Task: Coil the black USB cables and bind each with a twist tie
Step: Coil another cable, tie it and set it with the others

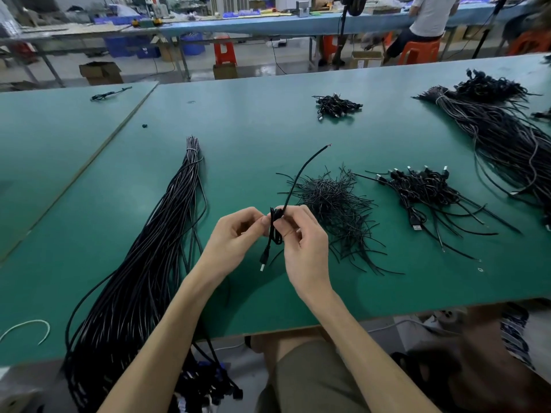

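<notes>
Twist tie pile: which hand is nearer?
Right. The right hand is beside the left edge of the pile of twist ties; the left hand is farther left, beyond the coiled cable.

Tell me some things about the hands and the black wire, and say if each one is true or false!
1. The left hand and the right hand both hold one black cable over the green table. True.
2. The cable's USB plug hangs below the hands. True.
3. The pile of twist ties lies left of the hands. False: it lies to their right, just beyond the right hand.
4. The cable's bare end points down at the floor. False: it sticks up, away from the person.
</notes>
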Available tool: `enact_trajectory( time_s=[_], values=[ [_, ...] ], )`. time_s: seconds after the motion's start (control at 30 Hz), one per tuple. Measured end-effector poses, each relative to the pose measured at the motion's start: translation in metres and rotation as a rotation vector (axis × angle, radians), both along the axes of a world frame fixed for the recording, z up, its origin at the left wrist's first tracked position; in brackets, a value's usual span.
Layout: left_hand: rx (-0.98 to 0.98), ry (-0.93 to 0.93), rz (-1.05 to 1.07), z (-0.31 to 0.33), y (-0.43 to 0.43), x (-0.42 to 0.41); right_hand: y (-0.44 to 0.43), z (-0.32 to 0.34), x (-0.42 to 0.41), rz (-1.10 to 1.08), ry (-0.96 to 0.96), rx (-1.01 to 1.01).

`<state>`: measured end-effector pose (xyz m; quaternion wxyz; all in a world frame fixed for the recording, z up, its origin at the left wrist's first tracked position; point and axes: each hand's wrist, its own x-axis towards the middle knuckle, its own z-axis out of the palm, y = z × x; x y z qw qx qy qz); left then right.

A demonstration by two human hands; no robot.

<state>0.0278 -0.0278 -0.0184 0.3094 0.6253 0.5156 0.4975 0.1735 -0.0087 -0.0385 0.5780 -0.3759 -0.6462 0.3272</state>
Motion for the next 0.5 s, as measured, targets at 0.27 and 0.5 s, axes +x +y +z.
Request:
enact_trajectory(
  time_s=[0.27,0.5],
  values=[
    [0.014,-0.049,0.06,-0.001,0.0007,0.0017,-0.0012,-0.0039,-0.0034,0.011,-0.051,0.035],
    [0.028,-0.048,0.12,-0.0079,0.0041,0.0006,-0.0035,-0.0035,-0.0038,0.113,-0.003,-0.052]
  ],
)
